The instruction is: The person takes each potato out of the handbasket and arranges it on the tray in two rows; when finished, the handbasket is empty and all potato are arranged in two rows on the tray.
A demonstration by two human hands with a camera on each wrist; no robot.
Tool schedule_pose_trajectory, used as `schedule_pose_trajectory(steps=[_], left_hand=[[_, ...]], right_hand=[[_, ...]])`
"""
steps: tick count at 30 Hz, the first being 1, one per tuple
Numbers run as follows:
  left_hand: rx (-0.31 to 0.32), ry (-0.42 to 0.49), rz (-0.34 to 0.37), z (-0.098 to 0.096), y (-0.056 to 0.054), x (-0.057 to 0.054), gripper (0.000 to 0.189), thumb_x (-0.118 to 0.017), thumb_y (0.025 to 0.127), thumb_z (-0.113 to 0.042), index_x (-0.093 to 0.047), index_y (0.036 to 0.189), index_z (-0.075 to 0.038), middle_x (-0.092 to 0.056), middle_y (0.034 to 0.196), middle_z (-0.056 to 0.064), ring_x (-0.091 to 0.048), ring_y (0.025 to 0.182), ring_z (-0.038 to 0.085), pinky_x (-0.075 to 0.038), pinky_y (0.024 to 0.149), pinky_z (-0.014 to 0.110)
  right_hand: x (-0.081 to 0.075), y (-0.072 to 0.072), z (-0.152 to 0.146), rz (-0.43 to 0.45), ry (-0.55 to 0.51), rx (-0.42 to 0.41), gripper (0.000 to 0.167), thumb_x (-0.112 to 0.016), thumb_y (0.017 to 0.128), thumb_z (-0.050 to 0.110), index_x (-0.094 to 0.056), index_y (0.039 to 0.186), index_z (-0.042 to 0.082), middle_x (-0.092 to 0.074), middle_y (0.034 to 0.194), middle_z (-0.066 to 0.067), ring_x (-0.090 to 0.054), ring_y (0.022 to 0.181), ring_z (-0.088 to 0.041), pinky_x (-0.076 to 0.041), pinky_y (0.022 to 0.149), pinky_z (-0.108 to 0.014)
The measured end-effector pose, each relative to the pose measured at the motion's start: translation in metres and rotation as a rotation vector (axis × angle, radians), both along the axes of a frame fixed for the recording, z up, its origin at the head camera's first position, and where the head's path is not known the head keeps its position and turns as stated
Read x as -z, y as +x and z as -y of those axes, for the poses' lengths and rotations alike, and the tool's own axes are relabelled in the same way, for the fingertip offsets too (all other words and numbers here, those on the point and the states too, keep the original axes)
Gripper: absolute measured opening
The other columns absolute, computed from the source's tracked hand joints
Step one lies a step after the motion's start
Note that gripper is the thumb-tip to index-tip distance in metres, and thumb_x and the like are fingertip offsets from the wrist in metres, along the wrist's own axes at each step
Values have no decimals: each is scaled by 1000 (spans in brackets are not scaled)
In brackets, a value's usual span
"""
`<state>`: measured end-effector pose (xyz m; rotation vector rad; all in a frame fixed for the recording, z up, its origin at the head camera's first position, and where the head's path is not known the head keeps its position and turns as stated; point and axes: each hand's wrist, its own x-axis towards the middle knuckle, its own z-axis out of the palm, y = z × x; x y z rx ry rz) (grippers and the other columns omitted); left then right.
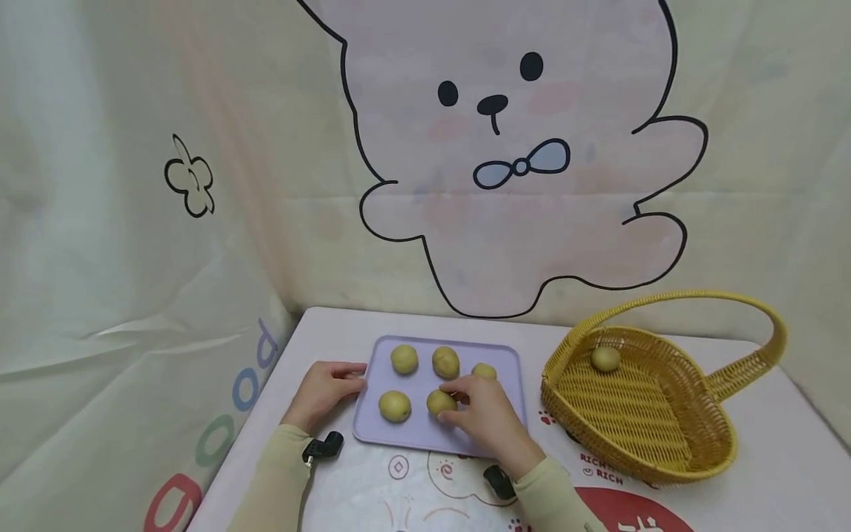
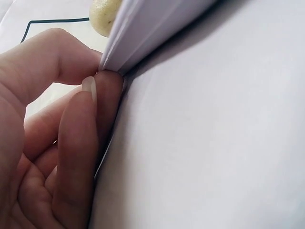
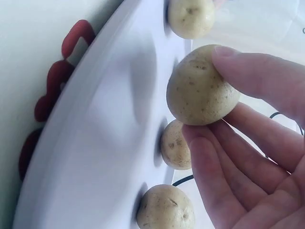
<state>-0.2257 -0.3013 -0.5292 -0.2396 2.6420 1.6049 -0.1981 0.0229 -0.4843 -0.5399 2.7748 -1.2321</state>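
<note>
A pale purple tray [image 1: 419, 436] lies on the table with several yellowish potatoes on it, among them one at the upper left [image 1: 404, 359]. At the tray's left edge, my left hand [image 1: 326, 388] pinches the rim; the left wrist view shows its fingertips against the rim [image 2: 119, 47]. My right hand [image 1: 488, 417] is over the tray, holding a potato [image 3: 198, 88] between thumb and fingers. In the right wrist view this potato is raised above the tray surface, which carries a shadow. Another potato [image 1: 484, 371] is partly hidden behind the right hand.
A yellow woven basket [image 1: 638, 414] with a tall arched handle [image 1: 698, 295] stands right of the tray. One potato [image 1: 606, 359] lies inside it, toward the back left. A printed cloth wall [image 1: 319, 244] rises behind the table.
</note>
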Motion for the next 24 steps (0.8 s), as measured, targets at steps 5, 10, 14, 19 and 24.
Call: schedule_pose_trajectory(steps=[5, 10, 14, 19, 24], left_hand=[[-6, 7, 5, 2, -1, -2, 34, -87, 86, -16, -84, 119, -10, -83, 102, 5, -70, 88, 11, -57, 75, 22], [2, 25, 9, 2, -2, 0, 33, -87, 86, -15, -84, 119, -11, -83, 101, 5, -70, 85, 10, -57, 73, 22], [3, 25, 3, 2, -2, 1, 32, -87, 85, -15, -85, 117, -12, -81, 92, 3, -68, 78, 11, -54, 70, 22], [7, 21, 5, 2, -2, 0, 32, -87, 85, -16, -85, 117, -12, -77, 85, 0, -66, 74, 12, -53, 68, 23], [1, 18, 12, 2, -4, 1, 32, -86, 85, -16, -85, 116, -12, -76, 82, -1, -66, 73, 12, -53, 67, 23]], right_hand=[[3, 0, 2, -11, 6, -21, 41, -93, 81, 12, -81, 120, 8, -80, 118, -8, -75, 103, -22, -63, 90, -43], [5, 0, 1, 3, 14, -21, 41, -93, 82, 11, -81, 121, 9, -80, 121, -8, -75, 106, -23, -63, 92, -44], [7, 0, 1, 6, 10, -22, 41, -93, 82, 10, -81, 121, 9, -80, 120, -8, -75, 106, -23, -63, 93, -44], [8, -1, 2, -9, 35, -31, 41, -93, 81, 10, -81, 120, 8, -80, 117, -7, -74, 103, -21, -62, 91, -44], [8, -2, 3, -24, 56, -37, 40, -93, 81, 11, -81, 120, 9, -81, 115, -5, -73, 102, -18, -61, 90, -42]])
